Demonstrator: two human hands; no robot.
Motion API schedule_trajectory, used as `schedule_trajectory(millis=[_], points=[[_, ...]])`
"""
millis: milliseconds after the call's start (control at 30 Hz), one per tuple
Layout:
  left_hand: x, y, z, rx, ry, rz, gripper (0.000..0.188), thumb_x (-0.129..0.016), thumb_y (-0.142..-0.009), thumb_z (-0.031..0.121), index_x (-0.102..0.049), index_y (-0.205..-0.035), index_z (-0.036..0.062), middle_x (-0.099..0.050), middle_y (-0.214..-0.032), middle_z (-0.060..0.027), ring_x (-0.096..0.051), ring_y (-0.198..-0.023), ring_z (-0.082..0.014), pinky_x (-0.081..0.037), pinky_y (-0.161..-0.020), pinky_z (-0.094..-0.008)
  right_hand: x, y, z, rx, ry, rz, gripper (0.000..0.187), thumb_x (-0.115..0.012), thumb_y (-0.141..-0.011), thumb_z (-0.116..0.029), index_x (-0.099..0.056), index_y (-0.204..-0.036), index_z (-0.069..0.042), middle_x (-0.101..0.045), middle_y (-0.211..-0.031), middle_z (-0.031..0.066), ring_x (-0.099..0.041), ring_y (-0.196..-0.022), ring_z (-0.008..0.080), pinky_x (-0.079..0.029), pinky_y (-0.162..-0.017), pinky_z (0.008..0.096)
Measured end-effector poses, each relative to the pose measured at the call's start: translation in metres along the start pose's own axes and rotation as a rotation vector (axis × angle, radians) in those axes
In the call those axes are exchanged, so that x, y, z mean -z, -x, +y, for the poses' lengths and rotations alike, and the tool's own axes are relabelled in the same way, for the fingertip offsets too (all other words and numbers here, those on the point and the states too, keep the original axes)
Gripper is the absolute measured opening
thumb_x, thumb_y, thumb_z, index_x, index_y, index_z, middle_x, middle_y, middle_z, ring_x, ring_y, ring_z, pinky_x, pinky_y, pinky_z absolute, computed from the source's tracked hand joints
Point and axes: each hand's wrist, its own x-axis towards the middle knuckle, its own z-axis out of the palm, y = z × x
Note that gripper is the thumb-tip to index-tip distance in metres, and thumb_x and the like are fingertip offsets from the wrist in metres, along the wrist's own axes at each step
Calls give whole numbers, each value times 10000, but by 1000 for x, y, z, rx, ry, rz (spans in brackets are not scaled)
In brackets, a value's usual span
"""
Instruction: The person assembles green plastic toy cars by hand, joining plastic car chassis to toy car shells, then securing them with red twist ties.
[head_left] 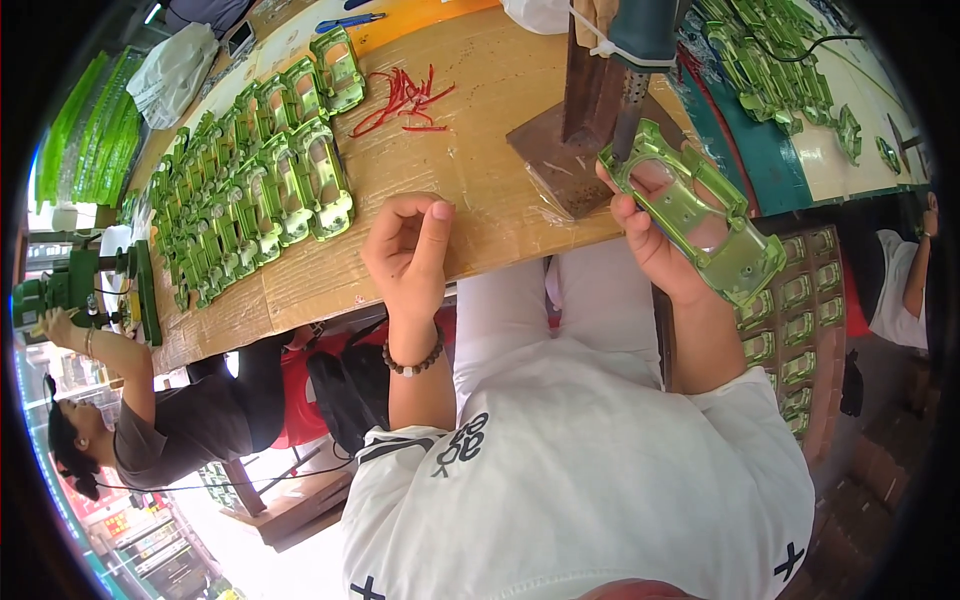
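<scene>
My right hand (660,245) grips a green see-through plastic frame (690,210) with a large oval opening, held tilted off the table's front edge. The frame's upper end touches or nearly touches the tip of a hot tool (630,110) with a perforated metal barrel and a dark teal body. That tool points down beside a rusty steel post on a square base plate (555,150). Over the table edge, my left hand (408,250) is closed, thumb against the curled fingers; whether anything small is pinched there cannot be made out. A beaded bracelet circles that wrist.
Rows of similar green frames (250,190) stand on the table at left, beside red plastic strips (405,100). More frames lie at far right (765,65) and on a brown board (800,330) below. A blue cutter (350,22) lies far back. Another person (150,420) works at left.
</scene>
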Motion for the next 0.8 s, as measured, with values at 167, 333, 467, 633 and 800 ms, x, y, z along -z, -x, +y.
schedule_trajectory(millis=[167, 333, 467, 633, 800], points=[[-2, 0, 1, 8, 10, 6, 59, -580, -822, 34, -537, -804, -1, -532, -695, 28, -418, -569, -11, -315, -508, -144, 2, 0, 0, 21, 7, -12, 531, -423, -893, -323, -356, -1207, 99, -310, -1278, 297, -498, -983, 382, -497, -816, 375], [-2, -1, 0, -10, 11, 7, 64, -580, -825, 42, -536, -802, 1, -522, -668, 30, -409, -544, -8, -306, -483, -145, 1, 2, -1, 26, 9, 26, 514, -445, -885, -301, -363, -1192, 103, -308, -1276, 294, -498, -969, 375, -501, -809, 378], [0, -1, 1, 13, 22, 0, 69, -579, -827, 48, -536, -799, 3, -510, -635, 31, -392, -504, -6, -288, -443, -151, -2, 5, -1, 60, 27, 93, 499, -458, -880, -289, -368, -1183, 98, -314, -1269, 285, -505, -941, 356, -513, -782, 368], [2, 2, 4, 40, 41, -2, 72, -580, -828, 53, -536, -797, 4, -510, -635, 28, -398, -504, -3, -286, -444, -146, 1, 5, 1, 51, 29, 90, 499, -462, -879, -286, -359, -1190, 91, -313, -1268, 281, -504, -950, 359, -516, -778, 367], [-3, -1, -2, 3, 0, 20, 41, -576, -816, 24, -541, -802, 8, -556, -718, -5, -472, -624, -44, -361, -567, -169, -13, 5, 9, 29, 31, 133, 461, -411, -889, -355, -502, -1076, 57, -550, -1047, 229, -561, -913, 375, -518, -770, 373]])
